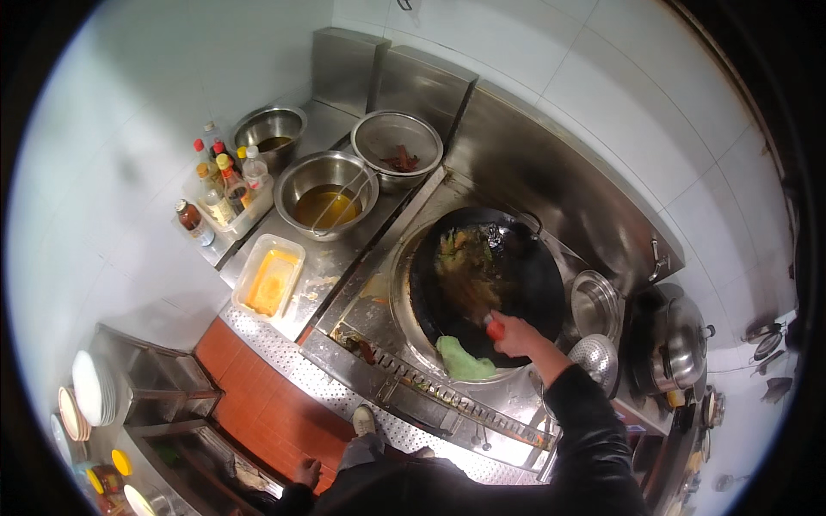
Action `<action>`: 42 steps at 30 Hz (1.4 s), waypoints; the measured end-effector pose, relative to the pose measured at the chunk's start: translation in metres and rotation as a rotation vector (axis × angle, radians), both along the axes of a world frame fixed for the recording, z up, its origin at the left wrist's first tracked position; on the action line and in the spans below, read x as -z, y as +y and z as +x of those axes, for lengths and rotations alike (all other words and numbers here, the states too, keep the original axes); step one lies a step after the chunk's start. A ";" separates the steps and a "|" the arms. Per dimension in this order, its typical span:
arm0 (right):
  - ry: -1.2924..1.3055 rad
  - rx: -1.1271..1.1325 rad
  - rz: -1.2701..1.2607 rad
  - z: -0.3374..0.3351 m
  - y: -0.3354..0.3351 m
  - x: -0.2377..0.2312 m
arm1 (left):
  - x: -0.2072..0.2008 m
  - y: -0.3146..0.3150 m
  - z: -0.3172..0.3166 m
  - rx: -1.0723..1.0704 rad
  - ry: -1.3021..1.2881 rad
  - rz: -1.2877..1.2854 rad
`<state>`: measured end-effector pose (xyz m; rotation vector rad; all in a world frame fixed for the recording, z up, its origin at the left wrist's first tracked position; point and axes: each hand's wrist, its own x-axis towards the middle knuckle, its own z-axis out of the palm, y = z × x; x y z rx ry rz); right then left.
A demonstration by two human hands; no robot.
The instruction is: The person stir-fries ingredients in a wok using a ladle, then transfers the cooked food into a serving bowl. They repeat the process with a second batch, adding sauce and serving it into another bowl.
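My right hand (514,335) reaches over the near side of a black wok (538,267) and is closed on a red-ended tool (494,326). The tool's far end blurs into brown over the wok, so its kind is hard to make out. Brownish liquid with greenish bits (469,258) lies in the wok. A pale green cloth (465,361) drapes over the wok's near rim, just left of my right hand. Low beside my body, away from the stove, my left hand (307,472) hangs with curled fingers and nothing visible in them.
Left of the wok stand a steel bowl of yellow oil (288,191) with a strainer, a sieve (357,138) with dried red pieces, a plastic tub (297,279) and bottles (228,185). To the right are a perforated ladle (594,361), a steel bowl (595,301) and a lidded pot (686,344).
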<state>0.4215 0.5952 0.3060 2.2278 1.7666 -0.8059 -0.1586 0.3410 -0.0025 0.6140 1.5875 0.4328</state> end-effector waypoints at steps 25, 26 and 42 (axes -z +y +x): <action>-0.223 -0.027 0.129 0.031 0.025 0.017 | -0.003 -0.030 0.001 -0.011 0.017 -0.182; -0.153 -0.060 0.091 0.023 0.020 0.015 | 0.005 -0.032 -0.012 -0.012 0.027 -0.210; -0.023 -0.255 0.128 0.022 -0.004 0.007 | 0.024 -0.058 -0.017 0.416 0.258 0.039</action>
